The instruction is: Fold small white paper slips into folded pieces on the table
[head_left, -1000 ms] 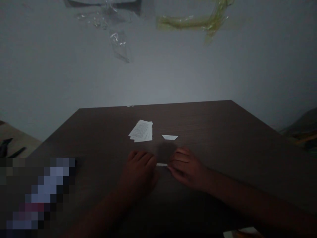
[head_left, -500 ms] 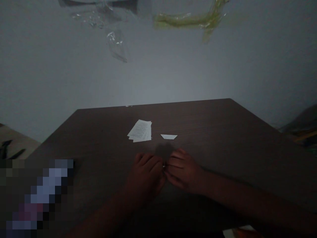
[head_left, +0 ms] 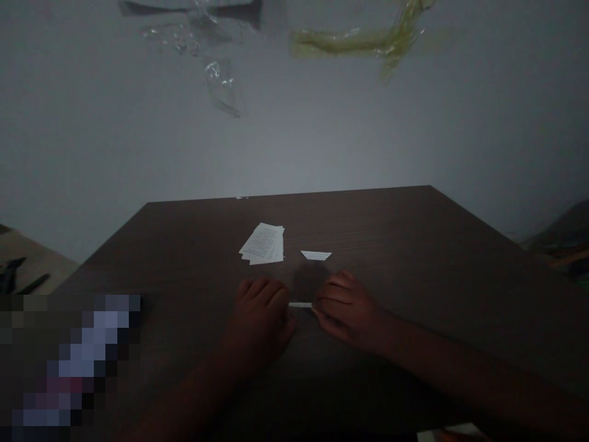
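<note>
My left hand (head_left: 260, 316) and my right hand (head_left: 346, 307) rest side by side on the dark wooden table (head_left: 414, 258), fingers curled and pressed down. Between them lies a small white folded paper strip (head_left: 300, 304), each end pinned under the fingertips of one hand. A little beyond the hands lies a small folded white paper piece (head_left: 315, 255). To its left sits a fanned stack of printed paper slips (head_left: 262, 244).
A blurred-out patch (head_left: 73, 362) covers the table's near left. A white paper corner (head_left: 448, 431) shows at the bottom right edge. Clear plastic wrap (head_left: 221, 80) and yellowish tape (head_left: 359, 40) hang on the wall behind. Dark objects (head_left: 18, 279) lie on a surface at far left.
Half a second ago my hands were pushed together over the strip, hiding it. They have since slid apart, and the white strip shows between them again.
</note>
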Tool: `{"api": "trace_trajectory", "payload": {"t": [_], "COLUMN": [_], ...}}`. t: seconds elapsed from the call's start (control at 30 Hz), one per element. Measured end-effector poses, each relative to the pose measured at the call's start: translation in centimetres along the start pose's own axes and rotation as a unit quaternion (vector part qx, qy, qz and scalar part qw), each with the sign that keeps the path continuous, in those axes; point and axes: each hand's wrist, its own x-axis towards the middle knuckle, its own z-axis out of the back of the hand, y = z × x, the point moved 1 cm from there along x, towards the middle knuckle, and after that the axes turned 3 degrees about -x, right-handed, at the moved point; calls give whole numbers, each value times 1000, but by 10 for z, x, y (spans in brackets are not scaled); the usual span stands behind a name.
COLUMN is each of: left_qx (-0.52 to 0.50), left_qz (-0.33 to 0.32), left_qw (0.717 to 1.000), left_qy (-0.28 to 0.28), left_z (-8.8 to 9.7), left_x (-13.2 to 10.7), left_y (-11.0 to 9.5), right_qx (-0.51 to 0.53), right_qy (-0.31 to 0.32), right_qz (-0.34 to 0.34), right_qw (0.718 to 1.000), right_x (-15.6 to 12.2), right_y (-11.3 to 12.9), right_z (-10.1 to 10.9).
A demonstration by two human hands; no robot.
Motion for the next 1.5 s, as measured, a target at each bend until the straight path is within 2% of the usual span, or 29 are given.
{"api": "trace_trajectory", "payload": {"t": [0.2,0.27,0.4,0.57,0.67,0.8,0.9,1.0,1.2,1.37,1.5], "left_qx": [-24,-42,-68,-39,-20,9,-8,-62,-102,-87,-69], "left_qz": [-52,-68,-64,-61,-56,-5,10,-20,-88,-100,-115], "left_qw": [996,994,994,997,997,1000,999,997,991,991,991], "left_qy": [-75,-81,-63,-37,-42,-24,-40,-43,6,5,-22], "left_z": [-6,-7,-7,-4,-1,4,6,3,-13,-14,-14], "left_x": [-1,-1,0,0,-1,-2,-2,-2,-3,-4,-4], "left_y": [-11,-16,-23,-23,-14,9,19,15,-1,-6,-11], "right_qx": [-28,-32,-33,-19,-9,3,11,19,19,8,8], "right_qy": [-17,-15,-11,-21,-31,-32,-31,-28,-41,-79,-87], "right_qz": [13,12,18,28,25,5,-14,-17,-7,-16,-21], "right_qw": [999,999,999,999,999,999,999,999,999,997,996], "right_x": [3,5,7,7,6,5,3,1,2,10,14], "right_y": [5,9,16,16,13,3,-3,-5,1,13,16], "right_z": [-6,-7,-7,-5,-3,5,8,5,-1,-3,-4]}}
